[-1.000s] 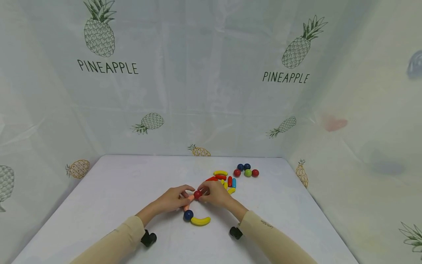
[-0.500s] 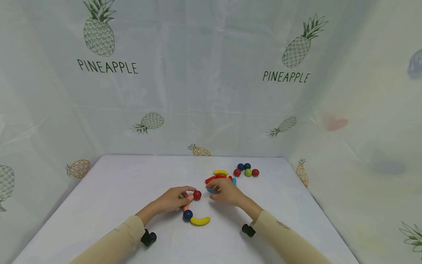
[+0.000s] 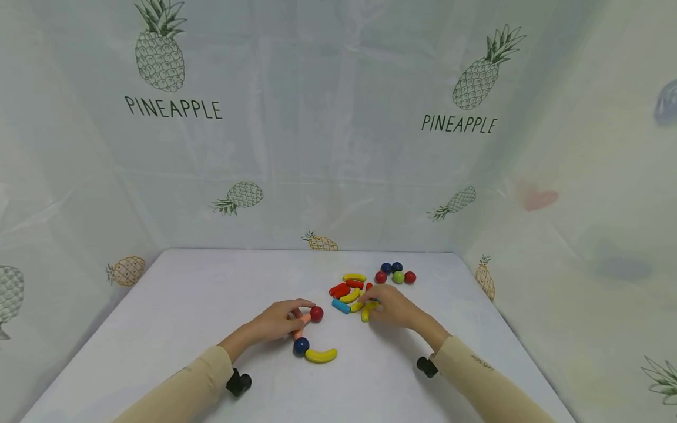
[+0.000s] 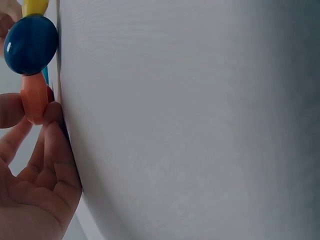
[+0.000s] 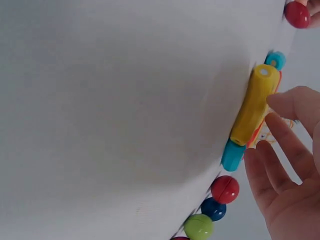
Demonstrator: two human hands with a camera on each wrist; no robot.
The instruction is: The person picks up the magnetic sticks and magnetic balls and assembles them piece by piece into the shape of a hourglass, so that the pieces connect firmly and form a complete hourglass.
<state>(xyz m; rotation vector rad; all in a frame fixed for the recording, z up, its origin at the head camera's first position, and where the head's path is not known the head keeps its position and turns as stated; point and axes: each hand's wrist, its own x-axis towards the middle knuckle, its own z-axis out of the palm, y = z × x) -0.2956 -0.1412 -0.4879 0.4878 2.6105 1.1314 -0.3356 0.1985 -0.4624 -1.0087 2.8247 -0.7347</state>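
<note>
In the head view my left hand pinches a salmon-orange stick between thumb and fingers. A second orange stick angles up to a red ball. The lower orange stick meets a dark blue ball, which a curved yellow stick touches on its right. Over the pile of sticks, my right hand has spread, loosely bent fingers. Its thumb tip overlaps a curved yellow stick in the right wrist view, and nothing is gripped.
Around the right hand lie red sticks, more yellow ones and a light blue stick. Behind them sits a group of balls: dark blue, red and green. A pineapple-print curtain closes off the table's back.
My right hand has let go of the red ball and moved right to the stick pile, uncovering the light blue stick. The left hand stays in place.
</note>
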